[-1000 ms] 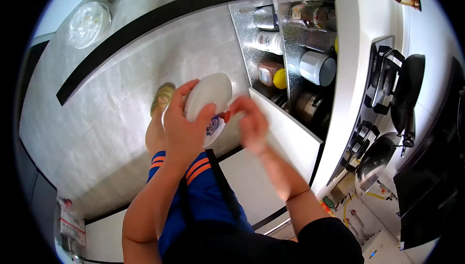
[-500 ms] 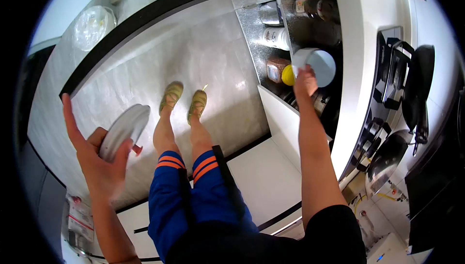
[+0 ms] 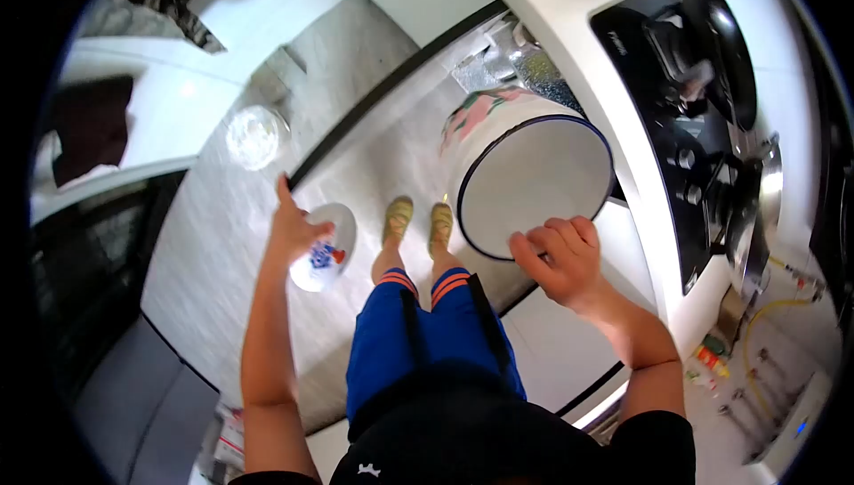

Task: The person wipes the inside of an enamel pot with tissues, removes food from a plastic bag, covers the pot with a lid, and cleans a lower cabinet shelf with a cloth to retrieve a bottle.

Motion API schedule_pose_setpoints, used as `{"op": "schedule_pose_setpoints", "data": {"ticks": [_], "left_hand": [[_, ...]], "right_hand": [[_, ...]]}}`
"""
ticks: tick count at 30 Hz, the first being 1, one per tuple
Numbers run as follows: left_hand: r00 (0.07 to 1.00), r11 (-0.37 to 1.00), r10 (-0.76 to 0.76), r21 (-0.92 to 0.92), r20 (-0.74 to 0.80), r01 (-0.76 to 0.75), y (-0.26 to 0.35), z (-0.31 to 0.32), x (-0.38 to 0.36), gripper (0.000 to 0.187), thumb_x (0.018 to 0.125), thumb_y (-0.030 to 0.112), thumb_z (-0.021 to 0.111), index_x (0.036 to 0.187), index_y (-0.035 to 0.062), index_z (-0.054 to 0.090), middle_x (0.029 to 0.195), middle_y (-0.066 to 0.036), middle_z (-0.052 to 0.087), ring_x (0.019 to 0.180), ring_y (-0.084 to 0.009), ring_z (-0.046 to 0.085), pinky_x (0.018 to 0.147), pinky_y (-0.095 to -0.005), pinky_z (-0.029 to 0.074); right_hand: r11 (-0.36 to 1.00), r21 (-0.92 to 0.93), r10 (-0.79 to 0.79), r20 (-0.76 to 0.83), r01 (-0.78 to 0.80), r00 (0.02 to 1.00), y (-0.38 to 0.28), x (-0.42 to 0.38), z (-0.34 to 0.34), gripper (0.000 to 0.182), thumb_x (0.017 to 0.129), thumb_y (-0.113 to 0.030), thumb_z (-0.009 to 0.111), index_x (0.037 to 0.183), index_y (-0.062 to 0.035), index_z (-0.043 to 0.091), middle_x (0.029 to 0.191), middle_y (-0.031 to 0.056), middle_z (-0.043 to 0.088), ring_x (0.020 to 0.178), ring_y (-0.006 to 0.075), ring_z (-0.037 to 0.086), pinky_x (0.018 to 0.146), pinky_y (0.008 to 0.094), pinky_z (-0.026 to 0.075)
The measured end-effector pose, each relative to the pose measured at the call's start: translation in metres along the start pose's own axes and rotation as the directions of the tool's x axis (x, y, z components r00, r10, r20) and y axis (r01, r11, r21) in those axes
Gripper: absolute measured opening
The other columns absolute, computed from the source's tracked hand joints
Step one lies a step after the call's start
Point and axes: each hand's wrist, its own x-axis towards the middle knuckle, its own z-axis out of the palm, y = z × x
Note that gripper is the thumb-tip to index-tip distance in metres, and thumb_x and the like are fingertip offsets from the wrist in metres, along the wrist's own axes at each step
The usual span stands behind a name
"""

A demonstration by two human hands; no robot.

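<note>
My left hand holds a white lid by its edge, the thumb laid over the top and the index finger stretched out to the black edge of the open cabinet door, seeming to touch it. The lid is tilted, so I can see its blue pattern and the red knob at its middle. My right hand is closed at the near side of a white enamel pot, fingers curled; I cannot tell whether they grip the rim itself or a handle hidden behind them. The pot is tipped on its side in the air, its dark-blue-rimmed mouth turned up toward me and its pink-and-green flowered wall facing away, in front of the open cabinet. Pot and lid are well apart, with my shoes on the grey floor showing between them. To my right, on the white counter, sits a black gas stove, with a black frying pan and a steel wok along its far side. Beyond the door, a round bundle in clear plastic rests on the floor.
</note>
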Motion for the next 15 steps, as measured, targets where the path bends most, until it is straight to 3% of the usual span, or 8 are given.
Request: {"op": "schedule_pose_setpoints", "data": {"ticks": [5, 9, 11, 13, 15], "left_hand": [[0.974, 0.994, 0.107, -0.02, 0.198, -0.105, -0.01, 0.028, -0.03, 0.117, 0.054, 0.017, 0.086, 0.138, -0.0102, 0.009, 0.101, -0.025, 0.059, 0.088, -0.0304, 0.063, 0.076, -0.0354, 0.052], [0.86, 0.969, 0.212, -0.216, 0.464, -0.122, -0.018, 0.091, -0.044, 0.101, 0.052, 0.016, 0.085, 0.131, -0.0097, 0.029, 0.107, -0.023, 0.059, 0.095, -0.0287, 0.061, 0.081, -0.0379, 0.051], [0.821, 0.955, 0.289, -0.202, 0.493, -0.216, -0.036, 0.136, -0.034, 0.086, 0.053, 0.011, 0.083, 0.127, -0.0072, 0.041, 0.112, -0.019, 0.058, 0.098, -0.0251, 0.06, 0.087, -0.0365, 0.048], [0.662, 0.979, 0.128, -0.202, 0.739, 0.037, 0.05, 0.127, -0.093, 0.069, 0.057, 0.003, 0.079, 0.12, -0.0042, 0.051, 0.114, -0.014, 0.059, 0.103, -0.0234, 0.058, 0.09, -0.0352, 0.046], [0.611, 0.933, 0.234, -0.352, 0.756, 0.079, 0.057, 0.162, -0.105, 0.049, 0.069, -0.002, 0.071, 0.116, -0.003, 0.057, 0.107, -0.012, 0.063, 0.1, -0.0237, 0.06, 0.087, -0.035, 0.049]], "right_hand": [[0.973, -0.209, -0.131, -0.153, 0.098, 0.979, -0.026, 0.018, -0.103, 0.025, 0.066, -0.008, 0.061, 0.09, -0.0147, 0.06, 0.081, 0.0009, 0.051, 0.079, 0.014, 0.052, 0.067, 0.0241, 0.039], [0.939, -0.34, -0.139, -0.254, 0.046, 0.957, -0.044, 0.002, -0.162, 0.026, 0.064, -0.007, 0.061, 0.089, -0.0152, 0.06, 0.081, 0.0002, 0.051, 0.079, 0.0134, 0.052, 0.067, 0.023, 0.037], [0.919, -0.395, -0.137, -0.31, 0.004, 0.941, -0.055, -0.014, -0.181, 0.026, 0.063, -0.007, 0.061, 0.088, -0.0155, 0.06, 0.08, -0.0004, 0.05, 0.078, 0.0129, 0.052, 0.066, 0.0227, 0.036], [0.91, -0.412, -0.121, -0.368, -0.046, 0.922, -0.066, -0.031, -0.202, 0.025, 0.063, -0.007, 0.059, 0.087, -0.0163, 0.06, 0.078, -0.001, 0.05, 0.076, 0.0124, 0.052, 0.066, 0.0227, 0.035], [0.897, -0.433, -0.112, -0.419, -0.089, 0.901, -0.078, -0.053, -0.216, 0.026, 0.06, -0.007, 0.059, 0.084, -0.017, 0.06, 0.077, -0.0013, 0.05, 0.072, 0.0125, 0.051, 0.062, 0.0233, 0.033]]}}
